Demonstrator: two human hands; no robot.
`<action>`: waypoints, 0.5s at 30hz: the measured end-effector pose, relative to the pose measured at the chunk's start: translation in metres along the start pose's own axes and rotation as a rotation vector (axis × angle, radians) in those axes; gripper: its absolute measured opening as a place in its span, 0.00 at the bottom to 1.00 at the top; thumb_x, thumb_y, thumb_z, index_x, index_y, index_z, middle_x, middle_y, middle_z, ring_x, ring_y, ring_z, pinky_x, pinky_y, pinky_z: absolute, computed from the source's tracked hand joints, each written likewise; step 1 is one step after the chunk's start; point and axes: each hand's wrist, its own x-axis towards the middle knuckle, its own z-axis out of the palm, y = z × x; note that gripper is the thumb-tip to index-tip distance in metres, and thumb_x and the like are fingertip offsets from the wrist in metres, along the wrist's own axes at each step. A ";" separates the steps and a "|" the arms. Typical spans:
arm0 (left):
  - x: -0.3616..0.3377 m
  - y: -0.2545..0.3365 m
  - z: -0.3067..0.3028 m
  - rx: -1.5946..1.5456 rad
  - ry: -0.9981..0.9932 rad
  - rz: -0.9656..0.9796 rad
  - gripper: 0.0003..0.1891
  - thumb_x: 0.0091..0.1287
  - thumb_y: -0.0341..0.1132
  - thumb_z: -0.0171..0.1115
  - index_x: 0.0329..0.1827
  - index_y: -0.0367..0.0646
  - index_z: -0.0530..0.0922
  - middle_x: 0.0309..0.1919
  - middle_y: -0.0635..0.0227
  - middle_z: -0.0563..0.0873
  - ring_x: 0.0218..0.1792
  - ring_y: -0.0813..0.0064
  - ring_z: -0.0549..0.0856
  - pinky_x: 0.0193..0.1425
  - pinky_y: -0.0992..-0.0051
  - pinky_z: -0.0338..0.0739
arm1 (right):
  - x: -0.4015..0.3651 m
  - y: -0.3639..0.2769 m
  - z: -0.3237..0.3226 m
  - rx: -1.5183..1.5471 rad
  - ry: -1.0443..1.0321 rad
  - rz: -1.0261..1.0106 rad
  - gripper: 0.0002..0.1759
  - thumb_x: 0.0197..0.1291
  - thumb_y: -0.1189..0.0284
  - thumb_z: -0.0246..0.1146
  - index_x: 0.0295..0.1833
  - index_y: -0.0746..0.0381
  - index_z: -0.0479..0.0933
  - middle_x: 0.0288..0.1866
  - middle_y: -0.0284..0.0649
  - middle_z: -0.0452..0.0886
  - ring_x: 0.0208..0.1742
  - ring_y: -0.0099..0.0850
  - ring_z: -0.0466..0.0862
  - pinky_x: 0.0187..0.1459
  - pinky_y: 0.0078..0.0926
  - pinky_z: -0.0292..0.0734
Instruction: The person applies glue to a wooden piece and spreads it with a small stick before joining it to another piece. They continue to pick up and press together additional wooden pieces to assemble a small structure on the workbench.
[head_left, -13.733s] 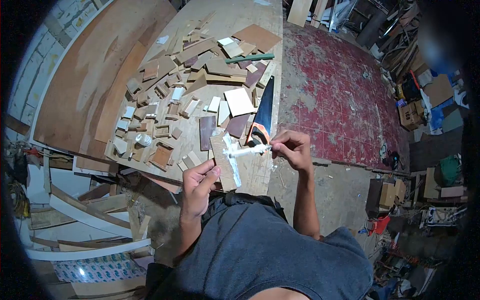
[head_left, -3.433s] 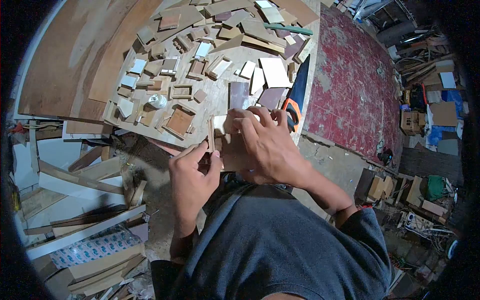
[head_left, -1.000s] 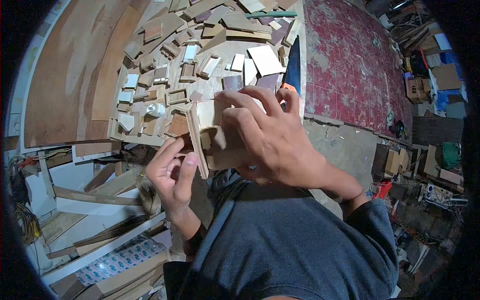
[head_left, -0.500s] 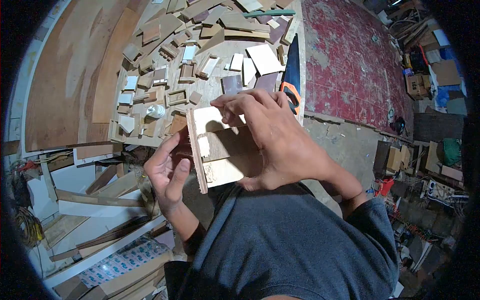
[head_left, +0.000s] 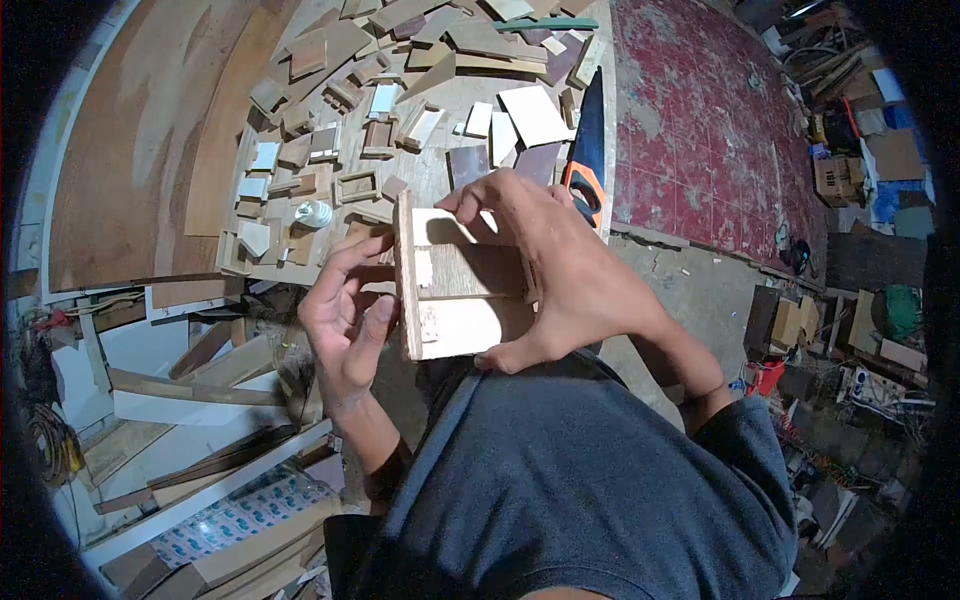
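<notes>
Grey shirt nearest, low in frame. Above it, both hands hold wooden assembly (head_left: 460, 300) in air, short of worktop edge: flat boards butted edge-on to upright strip on left side. Right hand (head_left: 575, 285) clamps boards from right, fingers over top, thumb under bottom board. Left hand (head_left: 345, 320) braces strip, fingertips and thumb touching it. Beyond: worktop (head_left: 432, 178) strewn with wood offcuts (head_left: 400, 60), small white roll (head_left: 313, 213), saw (head_left: 586, 140) along right edge. Red floor (head_left: 700, 120) further right.

The left hand (head_left: 345, 315) and right hand (head_left: 570, 280) clasp a wooden assembly (head_left: 455, 295), its joints seemingly glued, above a surface (head_left: 432, 172) strewn with offcuts (head_left: 530, 112); a handsaw (head_left: 585, 150) lies along its right edge.
</notes>
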 end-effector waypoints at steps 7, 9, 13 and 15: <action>0.003 0.003 0.007 0.029 0.004 -0.021 0.23 0.70 0.38 0.61 0.58 0.25 0.74 0.60 0.49 0.76 0.60 0.63 0.78 0.64 0.66 0.72 | 0.000 0.012 0.002 0.208 -0.053 0.023 0.53 0.23 0.64 0.81 0.59 0.66 0.61 0.54 0.50 0.74 0.58 0.43 0.78 0.61 0.35 0.71; 0.002 0.003 0.010 0.007 0.013 -0.023 0.23 0.70 0.38 0.61 0.58 0.25 0.74 0.60 0.49 0.76 0.60 0.63 0.78 0.65 0.66 0.71 | 0.000 0.013 0.002 0.255 -0.096 0.050 0.53 0.24 0.63 0.82 0.59 0.65 0.61 0.55 0.50 0.74 0.58 0.42 0.77 0.62 0.35 0.70; -0.002 0.001 0.010 -0.046 0.036 -0.017 0.24 0.70 0.39 0.61 0.59 0.25 0.74 0.60 0.49 0.77 0.61 0.63 0.77 0.67 0.67 0.69 | -0.002 0.017 0.007 0.312 -0.051 0.020 0.53 0.25 0.64 0.82 0.60 0.65 0.61 0.56 0.49 0.74 0.59 0.41 0.76 0.64 0.35 0.68; -0.003 0.004 0.009 -0.060 0.034 0.010 0.25 0.70 0.40 0.62 0.59 0.25 0.74 0.60 0.48 0.77 0.61 0.63 0.77 0.67 0.66 0.69 | -0.003 0.018 0.007 0.343 -0.057 0.075 0.52 0.26 0.66 0.82 0.59 0.64 0.61 0.57 0.48 0.74 0.60 0.39 0.75 0.65 0.35 0.66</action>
